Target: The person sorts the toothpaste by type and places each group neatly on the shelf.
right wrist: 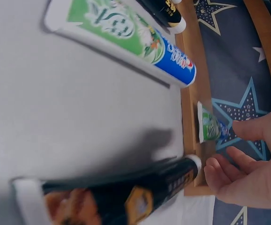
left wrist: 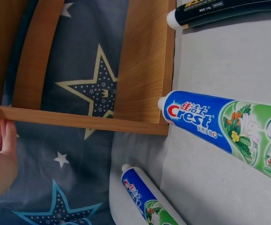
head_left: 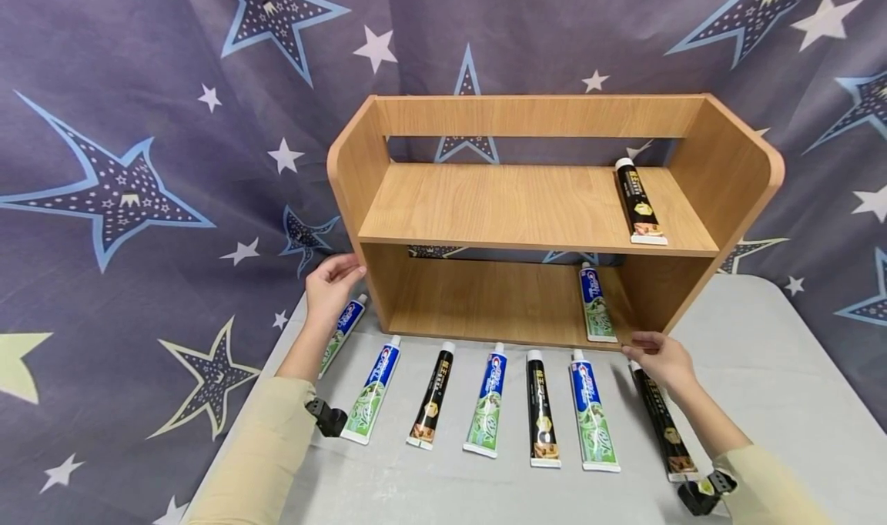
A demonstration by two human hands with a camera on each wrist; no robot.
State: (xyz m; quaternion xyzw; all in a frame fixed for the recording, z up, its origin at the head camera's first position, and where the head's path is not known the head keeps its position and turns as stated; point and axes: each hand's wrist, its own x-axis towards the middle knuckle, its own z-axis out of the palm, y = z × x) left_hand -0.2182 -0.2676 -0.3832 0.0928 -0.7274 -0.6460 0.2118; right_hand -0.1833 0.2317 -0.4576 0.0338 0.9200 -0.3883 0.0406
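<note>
A two-tier wooden shelf stands on the grey table. My left hand pinches the front edge of its left side panel; in the left wrist view the thumb overlaps the panel's edge and the fingers lie along its outer face. My right hand, fingers loosely bent and holding nothing, is at the lower right front corner. Near it, a Crest toothpaste tube lies on the lower tier, cap to the back. A black toothpaste tube lies on the upper tier's right side.
Along the shelf's front lies a row of several tubes, among them a Crest tube and a black tube. Another black tube lies partly under my right arm; a Crest tube lies beside my left forearm. A star-patterned curtain hangs behind.
</note>
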